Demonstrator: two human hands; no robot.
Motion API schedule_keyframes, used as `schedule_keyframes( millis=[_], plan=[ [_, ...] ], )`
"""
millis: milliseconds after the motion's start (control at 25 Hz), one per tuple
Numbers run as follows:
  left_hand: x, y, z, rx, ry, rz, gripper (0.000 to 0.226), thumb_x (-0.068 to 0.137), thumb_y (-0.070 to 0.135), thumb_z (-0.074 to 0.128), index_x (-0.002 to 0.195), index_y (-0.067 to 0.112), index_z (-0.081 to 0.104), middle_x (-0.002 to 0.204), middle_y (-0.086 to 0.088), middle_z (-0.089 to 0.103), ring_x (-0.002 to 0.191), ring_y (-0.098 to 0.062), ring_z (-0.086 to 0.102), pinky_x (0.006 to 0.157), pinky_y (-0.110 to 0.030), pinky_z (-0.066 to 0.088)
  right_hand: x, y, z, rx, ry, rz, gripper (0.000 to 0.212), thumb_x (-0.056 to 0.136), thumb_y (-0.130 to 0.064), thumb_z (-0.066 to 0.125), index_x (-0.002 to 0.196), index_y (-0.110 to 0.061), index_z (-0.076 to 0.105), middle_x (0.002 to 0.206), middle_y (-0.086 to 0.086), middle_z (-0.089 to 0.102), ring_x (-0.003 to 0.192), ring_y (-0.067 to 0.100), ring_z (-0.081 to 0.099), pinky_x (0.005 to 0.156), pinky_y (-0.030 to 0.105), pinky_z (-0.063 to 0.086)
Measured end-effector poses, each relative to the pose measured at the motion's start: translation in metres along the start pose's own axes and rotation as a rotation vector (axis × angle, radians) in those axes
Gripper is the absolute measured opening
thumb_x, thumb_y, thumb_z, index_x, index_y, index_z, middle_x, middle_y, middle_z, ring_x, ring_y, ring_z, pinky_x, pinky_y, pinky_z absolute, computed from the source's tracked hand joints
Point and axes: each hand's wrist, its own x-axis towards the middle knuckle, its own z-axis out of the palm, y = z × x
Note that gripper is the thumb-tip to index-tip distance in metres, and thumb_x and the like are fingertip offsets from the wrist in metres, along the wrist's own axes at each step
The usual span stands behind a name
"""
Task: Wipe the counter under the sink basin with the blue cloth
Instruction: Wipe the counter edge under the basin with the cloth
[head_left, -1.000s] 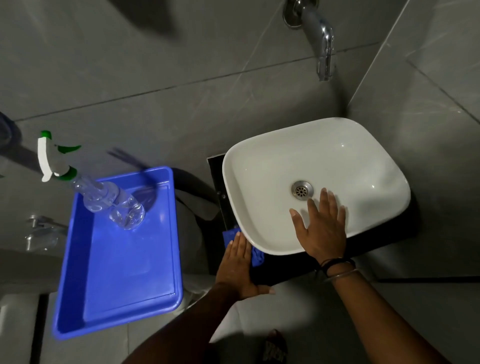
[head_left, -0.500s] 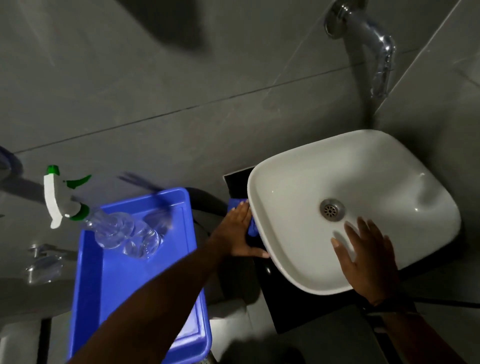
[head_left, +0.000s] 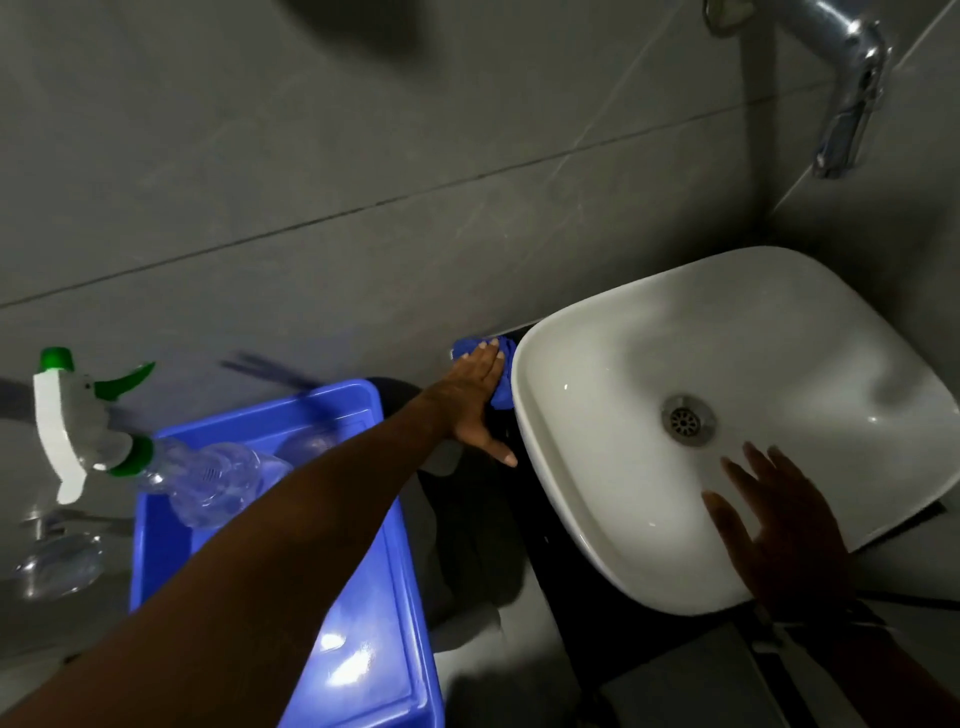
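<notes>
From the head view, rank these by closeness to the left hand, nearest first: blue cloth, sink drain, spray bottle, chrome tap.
Measured from the left hand:
1. Crumpled blue cloth, under its fingers, against the white ceramic basin's left rim.
2. Round metal sink drain, to the right, in the basin's bottom.
3. Clear plastic spray bottle with green-and-white trigger, to the left, in the blue tray.
4. Chrome wall tap, upper right.

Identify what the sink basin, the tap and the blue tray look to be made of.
Sink basin: likely glazed ceramic, white and glossy with soft highlights. Tap: polished metal, probably chrome, mirror-like reflections. Blue tray: looks like moulded plastic, uniform colour, rounded rim, shiny glare patch.
</notes>
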Motion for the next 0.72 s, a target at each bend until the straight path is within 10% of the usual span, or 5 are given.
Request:
schedule_keyframes(
  millis=[360, 520, 640, 720],
  plan=[
    [-0.130, 0.128, 0.105, -0.135, 0.063, -0.046, 0.149, 0.053, 0.082, 0.071, 0.154, 0.006, -0.008, 0.162, -0.015, -0.018, 0.149, -0.030, -0.019, 0.121, -0.041, -0.015, -0.001, -0.011, -0.017, 0.003, 0.001, -0.051, 0.085, 0.081, -0.069, 0.020, 0.123, -0.010, 0.063, 0.137, 0.018, 0.057, 0.133, 0.038, 0.044, 0.105, 0.057, 0.040],
    [-0.168, 0.188, 0.161, -0.261, 0.170, -0.021, 0.046, 0.102, 0.044, 0.031, 0.132, 0.014, 0.048, 0.148, -0.004, 0.042, 0.139, -0.022, 0.043, 0.110, -0.033, 0.030, 0.000, -0.007, -0.014, -0.033, 0.016, -0.064, 0.077, 0.081, -0.065, 0.025, 0.121, -0.012, 0.063, 0.133, 0.015, 0.060, 0.131, 0.037, 0.046, 0.102, 0.057, 0.040],
    [-0.188, 0.249, 0.198, -0.085, 0.108, -0.055, 0.047, 0.104, 0.008, 0.020, 0.116, 0.021, 0.063, 0.117, 0.011, 0.072, 0.109, -0.005, 0.067, 0.094, -0.024, 0.051, -0.001, -0.005, -0.009, -0.017, 0.060, -0.082, 0.075, 0.081, -0.066, 0.027, 0.118, -0.013, 0.065, 0.131, 0.013, 0.062, 0.131, 0.035, 0.046, 0.103, 0.056, 0.039],
    [-0.205, 0.267, 0.191, -0.137, -0.044, -0.048, 0.044, 0.097, 0.044, 0.038, 0.117, 0.025, 0.072, 0.121, 0.010, 0.071, 0.115, -0.008, 0.064, 0.098, -0.026, 0.050, -0.002, -0.006, -0.010, 0.010, 0.078, -0.111, 0.069, 0.082, -0.064, 0.034, 0.115, -0.012, 0.067, 0.130, 0.013, 0.062, 0.132, 0.035, 0.045, 0.104, 0.055, 0.038]
  ],
)
